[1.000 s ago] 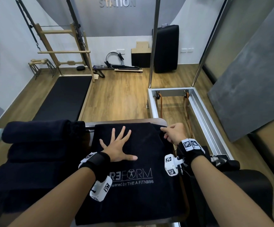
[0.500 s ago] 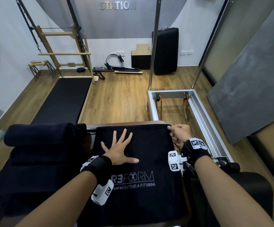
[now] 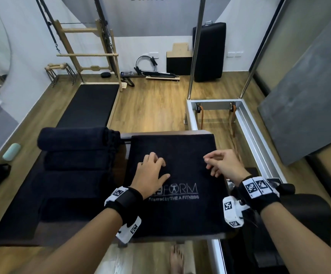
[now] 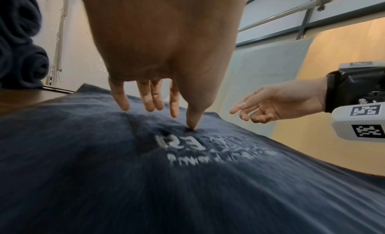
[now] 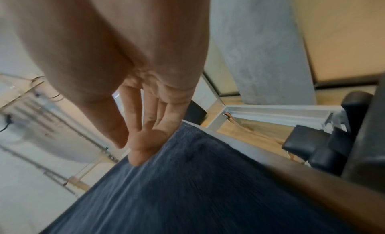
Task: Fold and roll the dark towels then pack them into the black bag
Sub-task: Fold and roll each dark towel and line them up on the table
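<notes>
A dark folded towel (image 3: 180, 210) with a white printed logo lies flat on the brown table (image 3: 164, 133) in front of me. My left hand (image 3: 150, 171) rests on its middle, thumb tip pressing the cloth just above the logo (image 4: 187, 143), fingers (image 4: 150, 100) relaxed over it. My right hand (image 3: 220, 165) hovers over the towel's right part with loosely curled fingers and holds nothing; in the right wrist view its fingers (image 5: 143, 138) hang over the towel (image 5: 198, 188). Rolled dark towels (image 3: 75, 139) are stacked to the left (image 4: 20, 48). No black bag is plainly in view.
A silver reformer frame (image 3: 247, 123) runs along the right of the table, with a black padded seat (image 3: 307, 214) near my right wrist. Black mats (image 3: 89, 103) lie on the wood floor to the left. My bare foot (image 3: 177, 260) stands below the table edge.
My right hand let go of the towel's far right corner and drew back over the towel. My left hand's spread fingers have drawn together and relaxed. The view tilted down.
</notes>
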The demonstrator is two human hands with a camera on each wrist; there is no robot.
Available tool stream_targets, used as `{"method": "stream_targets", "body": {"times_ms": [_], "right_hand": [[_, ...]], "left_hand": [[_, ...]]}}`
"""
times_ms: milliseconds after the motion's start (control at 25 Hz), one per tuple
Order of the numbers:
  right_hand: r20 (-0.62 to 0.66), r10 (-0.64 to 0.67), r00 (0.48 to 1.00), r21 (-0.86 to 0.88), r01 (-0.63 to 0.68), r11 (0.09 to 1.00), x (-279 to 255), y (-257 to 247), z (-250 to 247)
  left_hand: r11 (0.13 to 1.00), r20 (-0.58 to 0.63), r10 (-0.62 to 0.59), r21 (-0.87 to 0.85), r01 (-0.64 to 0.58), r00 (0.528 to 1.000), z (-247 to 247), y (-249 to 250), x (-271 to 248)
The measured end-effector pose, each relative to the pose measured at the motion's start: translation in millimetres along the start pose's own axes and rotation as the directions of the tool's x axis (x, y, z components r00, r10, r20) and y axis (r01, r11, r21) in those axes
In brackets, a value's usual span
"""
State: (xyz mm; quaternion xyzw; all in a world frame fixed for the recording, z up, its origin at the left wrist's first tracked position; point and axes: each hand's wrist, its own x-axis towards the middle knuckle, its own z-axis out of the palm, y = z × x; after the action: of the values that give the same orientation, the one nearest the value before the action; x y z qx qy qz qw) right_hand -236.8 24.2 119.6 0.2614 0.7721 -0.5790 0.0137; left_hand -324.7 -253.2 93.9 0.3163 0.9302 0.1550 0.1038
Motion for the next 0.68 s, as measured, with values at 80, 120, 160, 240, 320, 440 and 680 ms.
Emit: {"method": "stream_targets", "body": {"times_ms": [80, 120, 160, 240, 320, 440, 680], "right_hand": [[0.059, -0.068, 0.996, -0.117, 0.074, 0.990, -34, 4, 12], [0.090, -0.109, 0.990, -0.219, 0.126, 0.968, -49, 8, 17], [0.125, -0.151, 0.981, -0.338, 0.185, 0.923, -66, 15, 23], [0.186, -0.224, 0.957, -0.500, 0.289, 0.817, -99, 32, 33], [0.256, -0.243, 0.936, -0.543, 0.347, 0.765, -125, 51, 37], [0.347, -0.233, 0.909, -0.619, 0.408, 0.671, -151, 84, 42], [0.239, -0.350, 0.906, -0.816, 0.383, 0.432, -185, 124, 40]], "left_hand": [[0.998, -0.032, 0.043, -0.042, -0.045, 0.999, 1, -2, -35], [0.995, -0.041, 0.069, -0.064, -0.072, 0.997, 2, -4, -51], [0.993, -0.064, 0.092, -0.074, -0.097, 0.994, 4, -6, -69], [0.990, -0.109, 0.123, -0.052, -0.129, 0.986, 12, -10, -105], [0.991, -0.084, 0.126, -0.024, -0.128, 0.988, 26, -15, -137], [0.986, 0.008, 0.164, 0.033, -0.164, 0.986, 43, -25, -168], [0.978, 0.054, 0.196, 0.058, -0.199, 0.979, 45, -44, -194]]}}
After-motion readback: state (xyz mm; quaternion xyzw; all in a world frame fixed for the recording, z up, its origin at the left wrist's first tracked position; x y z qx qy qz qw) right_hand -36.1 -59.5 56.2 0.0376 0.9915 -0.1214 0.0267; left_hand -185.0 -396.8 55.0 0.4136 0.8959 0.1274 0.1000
